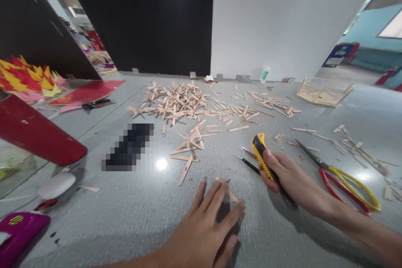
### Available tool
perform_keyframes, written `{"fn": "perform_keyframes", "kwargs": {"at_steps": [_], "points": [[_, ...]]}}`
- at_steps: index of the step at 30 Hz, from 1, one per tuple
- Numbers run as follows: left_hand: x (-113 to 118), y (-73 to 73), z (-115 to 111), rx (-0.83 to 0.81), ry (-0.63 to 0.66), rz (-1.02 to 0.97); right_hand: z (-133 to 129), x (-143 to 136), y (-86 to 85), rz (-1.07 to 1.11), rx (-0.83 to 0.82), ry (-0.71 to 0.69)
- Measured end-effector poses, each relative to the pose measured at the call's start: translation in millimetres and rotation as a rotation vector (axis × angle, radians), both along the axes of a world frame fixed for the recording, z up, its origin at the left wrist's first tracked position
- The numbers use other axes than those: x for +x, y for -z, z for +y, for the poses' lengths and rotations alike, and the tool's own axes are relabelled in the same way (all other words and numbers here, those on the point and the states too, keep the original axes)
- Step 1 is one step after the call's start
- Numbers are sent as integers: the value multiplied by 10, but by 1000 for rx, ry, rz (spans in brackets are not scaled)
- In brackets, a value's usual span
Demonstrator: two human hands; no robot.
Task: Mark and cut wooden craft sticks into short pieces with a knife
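Note:
My left hand point(205, 222) lies on the table with its fingers spread, their tips touching a short wooden craft stick point(233, 196). The stick appears to lie flat, partly covered by the fingertips. To the right, my right hand point(284, 171) is wrapped around a yellow and black box cutter point(260, 150), held above the table. Whether its blade is out I cannot tell. Two slim pointed tools, one black point(250, 165), lie beneath the cutter. Several loose craft sticks point(186, 167) rest ahead of my left hand.
Behind is a heap of wooden sticks point(176, 100). Scissors point(339, 180) lie by my right forearm, and a stick frame point(325, 92) stands at the back right. Leftward are a blurred dark object point(128, 146), a red cylinder point(37, 130), a white mouse point(58, 185) and a purple device point(23, 234).

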State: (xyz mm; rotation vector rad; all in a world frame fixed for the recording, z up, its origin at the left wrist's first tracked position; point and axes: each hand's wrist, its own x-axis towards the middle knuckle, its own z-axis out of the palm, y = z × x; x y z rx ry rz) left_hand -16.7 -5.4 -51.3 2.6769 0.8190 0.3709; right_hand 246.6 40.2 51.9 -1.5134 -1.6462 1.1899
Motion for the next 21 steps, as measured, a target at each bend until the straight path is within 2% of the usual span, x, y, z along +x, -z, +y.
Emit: {"fn": "perform_keyframes", "kwargs": {"at_steps": [5,10,13,17,19,21], "points": [[6,-65,3,-17,5,18,15,21,105,71,34,126],[27,-318,-9,-83,-11,83,17,19,195,22,161,297],[37,-415,-11,-110,-18,82,6,24,175,130,92,318],[33,-378,-2,-115,-17,73,19,75,143,248,-15,425],[29,-322,-1,-102,-12,44,40,86,138,226,-8,526],[27,-269,-6,-86,-14,9,61,80,139,199,29,563]]}}
